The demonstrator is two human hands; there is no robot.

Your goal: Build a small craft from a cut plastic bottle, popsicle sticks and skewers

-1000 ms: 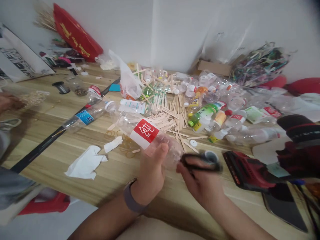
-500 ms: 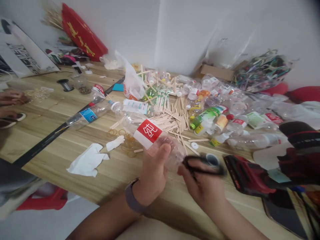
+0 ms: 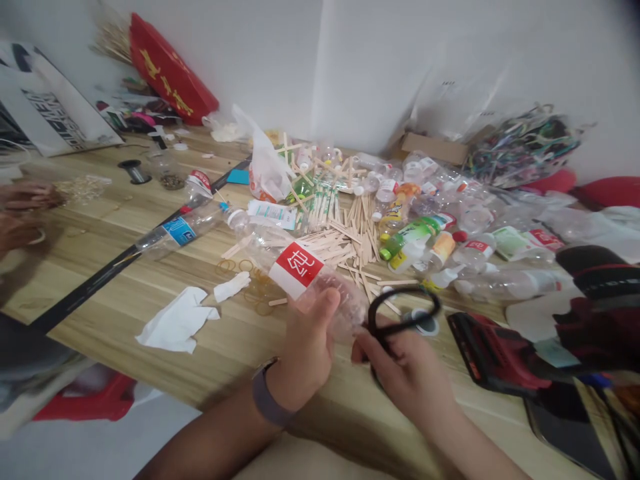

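Left fingers [image 3: 327, 305] clasp the bottle [image 3: 297, 268] near its base.

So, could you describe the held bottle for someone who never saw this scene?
Over the wooden table, find the left hand, with a wristband. It grips a clear bottle labelled red and white; unlike the heaped bottles beyond, this one is held.

A crumpled white tissue [image 3: 173, 321] lies on the wooden table [image 3: 117, 293], near some yellow rubber bands [image 3: 256, 306]. Flat wooden sticks [image 3: 367, 233] make a messy heap. On the right is a red and black tool [image 3: 493, 353]. On the left stands a dark spool [image 3: 135, 173]. A brown box [image 3: 435, 148] sits by the wall [image 3: 370, 73].
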